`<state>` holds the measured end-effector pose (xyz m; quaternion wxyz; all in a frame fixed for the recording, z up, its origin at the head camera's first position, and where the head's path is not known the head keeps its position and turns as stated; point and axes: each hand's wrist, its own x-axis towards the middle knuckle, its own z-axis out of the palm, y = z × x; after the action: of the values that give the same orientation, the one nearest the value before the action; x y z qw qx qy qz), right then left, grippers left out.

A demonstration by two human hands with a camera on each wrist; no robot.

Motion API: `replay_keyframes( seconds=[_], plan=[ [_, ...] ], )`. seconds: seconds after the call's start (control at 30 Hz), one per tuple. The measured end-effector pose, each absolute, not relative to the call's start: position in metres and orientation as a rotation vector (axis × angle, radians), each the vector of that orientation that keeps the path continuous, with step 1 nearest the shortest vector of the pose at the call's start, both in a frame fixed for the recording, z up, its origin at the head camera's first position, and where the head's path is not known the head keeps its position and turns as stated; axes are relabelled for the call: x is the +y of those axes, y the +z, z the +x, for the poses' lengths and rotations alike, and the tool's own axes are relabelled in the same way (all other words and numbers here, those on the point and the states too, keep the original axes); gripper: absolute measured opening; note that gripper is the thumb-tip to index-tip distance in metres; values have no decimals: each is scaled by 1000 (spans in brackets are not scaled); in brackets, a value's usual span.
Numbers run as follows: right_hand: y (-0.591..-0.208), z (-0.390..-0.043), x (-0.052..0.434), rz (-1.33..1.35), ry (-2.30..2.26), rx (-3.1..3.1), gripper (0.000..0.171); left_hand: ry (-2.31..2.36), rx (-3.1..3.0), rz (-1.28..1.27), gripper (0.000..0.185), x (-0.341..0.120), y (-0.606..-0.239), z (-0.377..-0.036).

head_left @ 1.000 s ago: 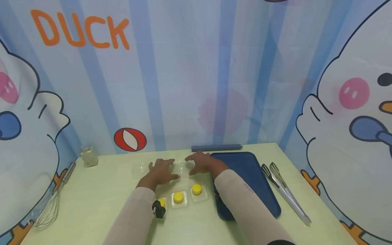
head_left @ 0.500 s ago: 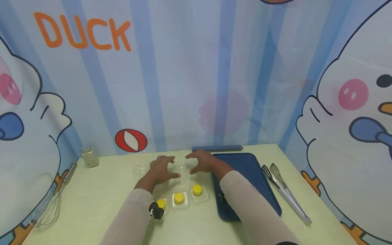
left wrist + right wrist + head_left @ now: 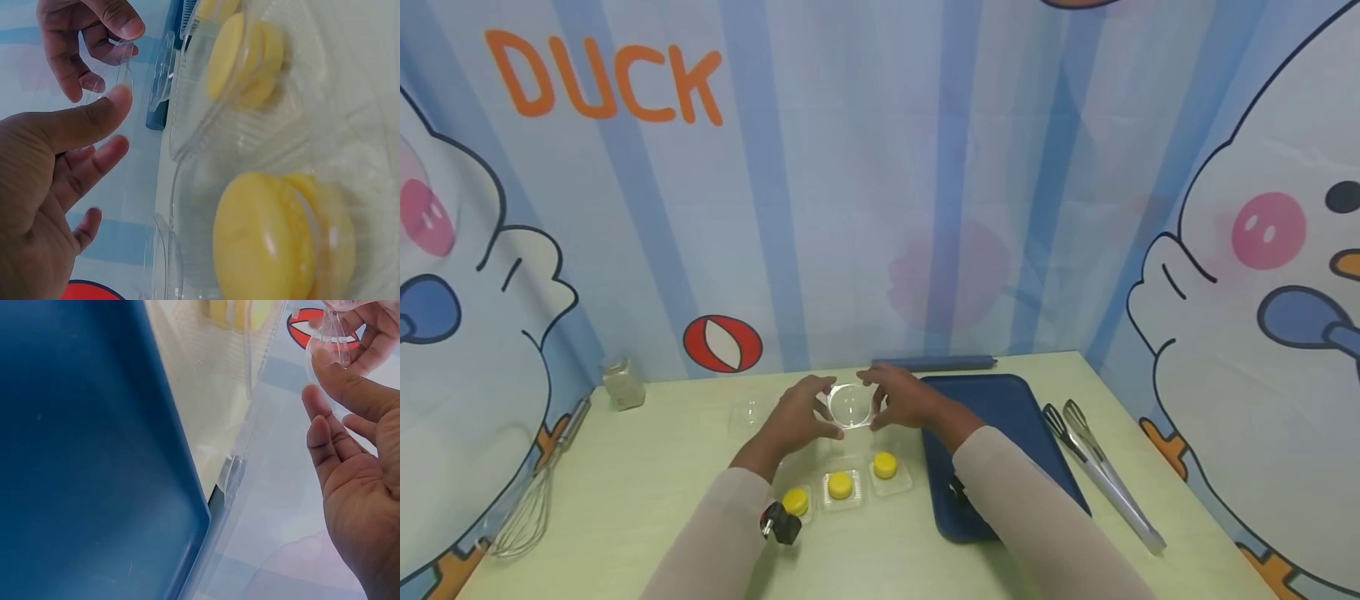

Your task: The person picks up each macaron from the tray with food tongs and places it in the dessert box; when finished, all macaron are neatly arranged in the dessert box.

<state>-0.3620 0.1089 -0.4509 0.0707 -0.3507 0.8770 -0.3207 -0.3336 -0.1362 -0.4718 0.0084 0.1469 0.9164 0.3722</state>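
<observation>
1. You are holding a clear plastic lid (image 3: 850,406) between both hands, raised just above the surface (image 3: 625,492) toward its far edge, tilted so its round face is showing to the head camera.
2. Your left hand (image 3: 797,415) is pinching the lid's left rim with thumb and fingertips; your right hand (image 3: 901,400) is pinching the right rim the same way. Neither hand is wrapping round it fully.
3. Three yellow cakes (image 3: 839,484) are sitting in clear cups in a row nearer the front edge, just below the lid; the leftmost is lying partly behind your left wrist camera.
4. A blue tray (image 3: 1000,433) is lying to the right of the row, touching your right forearm. Tongs (image 3: 1097,471) are lying near the right edge, a whisk (image 3: 531,500) by the left edge, a small jar (image 3: 622,385) at the far left corner.
5. Risk, as judged: the lid is thin and slick, so a fingertip pinch may be letting it flex or slip onto the cakes.
6. Risk, as judged: your left forearm is hanging close over the leftmost cake and could be knocking its cup.
</observation>
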Motion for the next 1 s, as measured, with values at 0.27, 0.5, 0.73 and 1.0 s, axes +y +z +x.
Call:
replay_keyframes(
  seconds=[0.27,0.5,0.73,1.0],
  plan=[
    [-450,-353,116,-1018,-1061,2574,89,1342,2714,444,88,-127,-465,-324],
    [-448,-350,124,-979,-1177,2460,86,1392,2662,511,83,-125,-467,-320],
    [-448,-350,135,-967,-1180,2436,78,1363,2619,594,77,-121,-466,-314],
    [-446,-346,144,-945,-1162,2471,65,1365,2545,653,64,-118,-464,-310]
  ],
)
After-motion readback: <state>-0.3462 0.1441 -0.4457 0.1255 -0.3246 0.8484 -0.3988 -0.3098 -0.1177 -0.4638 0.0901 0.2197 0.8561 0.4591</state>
